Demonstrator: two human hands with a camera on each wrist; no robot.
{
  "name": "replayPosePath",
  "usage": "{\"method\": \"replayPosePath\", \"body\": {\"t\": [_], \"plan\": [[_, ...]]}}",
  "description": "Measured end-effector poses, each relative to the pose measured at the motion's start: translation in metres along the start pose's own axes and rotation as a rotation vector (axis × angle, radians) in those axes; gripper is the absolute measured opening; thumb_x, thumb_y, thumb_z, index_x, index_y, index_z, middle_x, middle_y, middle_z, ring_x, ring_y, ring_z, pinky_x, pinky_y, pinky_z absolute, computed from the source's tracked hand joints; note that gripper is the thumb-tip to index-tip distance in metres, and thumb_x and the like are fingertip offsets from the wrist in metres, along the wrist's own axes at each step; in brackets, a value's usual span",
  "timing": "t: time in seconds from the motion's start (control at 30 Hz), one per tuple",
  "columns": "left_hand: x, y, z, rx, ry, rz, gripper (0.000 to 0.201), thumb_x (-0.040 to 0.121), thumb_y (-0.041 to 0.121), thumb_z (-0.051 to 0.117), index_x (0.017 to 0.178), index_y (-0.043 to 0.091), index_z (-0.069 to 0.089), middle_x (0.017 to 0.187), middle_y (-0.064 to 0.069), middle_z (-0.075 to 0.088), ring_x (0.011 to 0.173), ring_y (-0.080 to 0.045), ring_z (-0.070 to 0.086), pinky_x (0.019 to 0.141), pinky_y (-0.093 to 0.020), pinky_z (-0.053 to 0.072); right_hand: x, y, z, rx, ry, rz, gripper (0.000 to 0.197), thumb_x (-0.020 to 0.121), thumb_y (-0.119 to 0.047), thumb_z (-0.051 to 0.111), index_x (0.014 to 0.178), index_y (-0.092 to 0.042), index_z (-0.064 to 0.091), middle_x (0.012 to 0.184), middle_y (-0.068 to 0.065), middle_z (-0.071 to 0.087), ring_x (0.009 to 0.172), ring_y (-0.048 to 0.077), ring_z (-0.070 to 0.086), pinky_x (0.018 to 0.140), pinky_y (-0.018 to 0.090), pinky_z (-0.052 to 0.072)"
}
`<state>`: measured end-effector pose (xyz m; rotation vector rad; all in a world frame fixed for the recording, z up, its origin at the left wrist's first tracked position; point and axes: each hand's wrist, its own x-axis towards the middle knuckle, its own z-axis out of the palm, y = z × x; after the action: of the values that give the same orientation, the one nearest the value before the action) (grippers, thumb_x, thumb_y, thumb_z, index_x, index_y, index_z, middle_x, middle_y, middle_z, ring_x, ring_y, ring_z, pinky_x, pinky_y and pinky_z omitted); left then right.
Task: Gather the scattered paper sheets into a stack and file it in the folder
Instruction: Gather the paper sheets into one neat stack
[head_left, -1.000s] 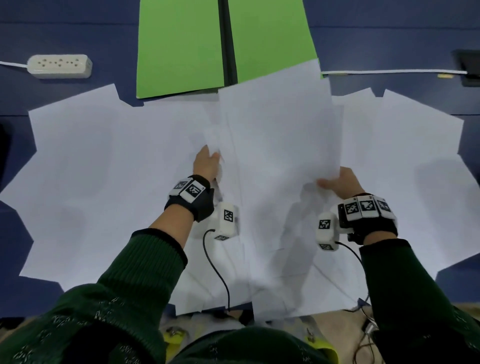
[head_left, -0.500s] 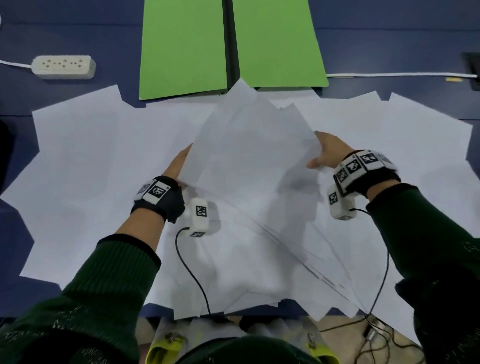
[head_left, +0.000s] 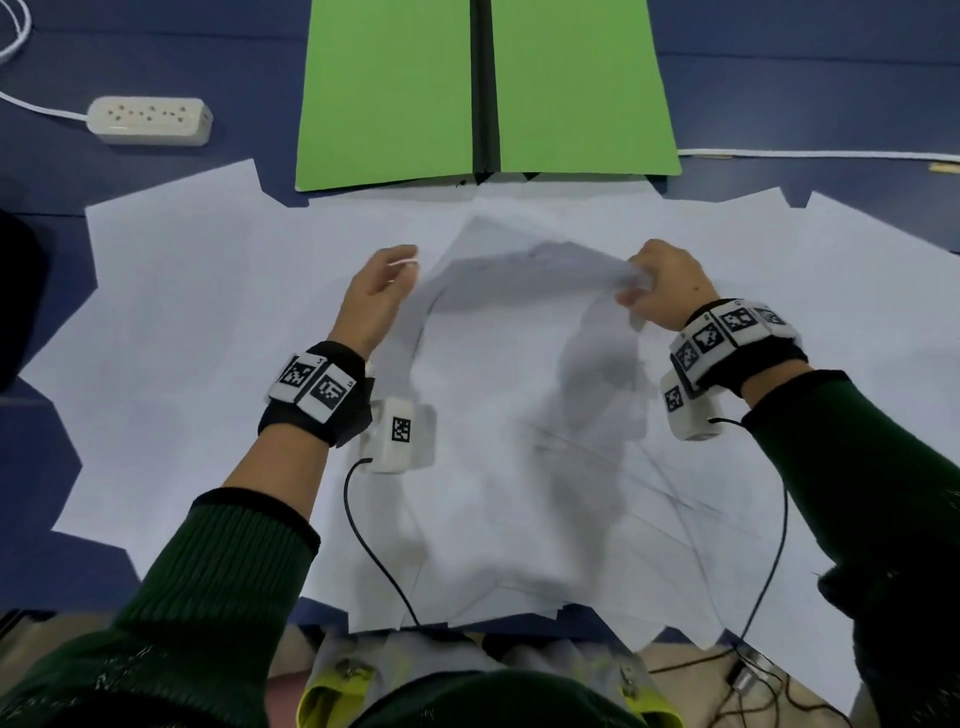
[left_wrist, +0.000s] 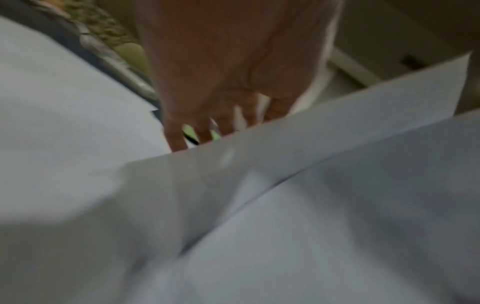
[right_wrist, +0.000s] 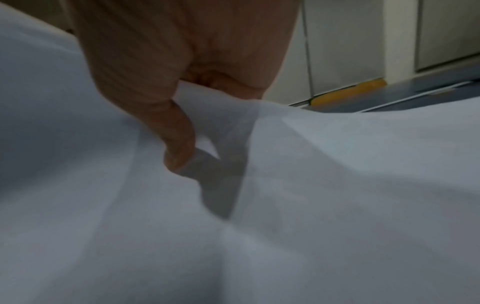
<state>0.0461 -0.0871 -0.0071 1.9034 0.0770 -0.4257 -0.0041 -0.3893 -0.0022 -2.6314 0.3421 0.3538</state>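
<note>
My right hand (head_left: 662, 283) pinches the lifted paper sheets (head_left: 524, 332); my left hand (head_left: 376, 299) flat-fingered against their edge; green folder (head_left: 395, 88) beyond.

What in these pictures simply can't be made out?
- How many paper sheets there are: they overlap in the head view.
- Left hand fingertips: the lifted sheets cover them in the left wrist view, so its grip is unclear.
- The green folder top: cut off by the head view's edge.
- Wrist views: blurred.

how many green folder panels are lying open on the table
2: the left green card panel lies far centre, the right green card panel beside it across the black spine; paper may hide their near edges.
</note>
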Motion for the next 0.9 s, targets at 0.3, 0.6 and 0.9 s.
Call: {"method": "replayPosePath", "body": {"t": [0.3, 0.6, 0.9], "plan": [[-0.006, -0.045, 0.022, 0.734, 0.054, -0.397, 0.101, 0.074, 0.066, 0.06, 0.149, 0.025, 0.006, 0.157, -0.013, -0.014, 0.143, -0.036, -0.015, 0.111, -0.061, -0.005, -0.022, 0.063, -0.017, 0.069, 0.041, 0.582, 0.036, 0.079, -0.013, 0.066, 0.112, 0.0, 0.06, 0.115, 0.024, 0.062, 0.105, 0.038, 0.059, 0.087, 0.04, 0.047], [-0.021, -0.038, 0.042, 0.823, 0.027, -0.304, 0.099, 0.069, 0.056, 0.071, 0.143, 0.013, 0.021, 0.15, -0.016, 0.014, 0.135, -0.035, 0.018, 0.105, -0.046, 0.026, -0.047, 0.085, 0.02, 0.096, 0.081, 0.664, 0.054, 0.079, -0.03, 0.071, 0.118, 0.003, 0.052, 0.134, 0.023, 0.045, 0.126, 0.037, 0.038, 0.098, 0.045, 0.036], [-0.026, -0.025, 0.069, 0.177, 0.128, -0.399, 0.06, 0.085, 0.001, 0.057, 0.138, 0.001, 0.028, 0.143, -0.016, 0.017, 0.127, -0.027, 0.034, 0.084, -0.019, 0.031, -0.05, 0.047, 0.066, 0.041, 0.174, 0.503, 0.056, 0.084, -0.023, 0.062, 0.127, 0.006, 0.042, 0.143, 0.021, 0.033, 0.13, 0.038, 0.032, 0.104, 0.047, 0.033]]}}
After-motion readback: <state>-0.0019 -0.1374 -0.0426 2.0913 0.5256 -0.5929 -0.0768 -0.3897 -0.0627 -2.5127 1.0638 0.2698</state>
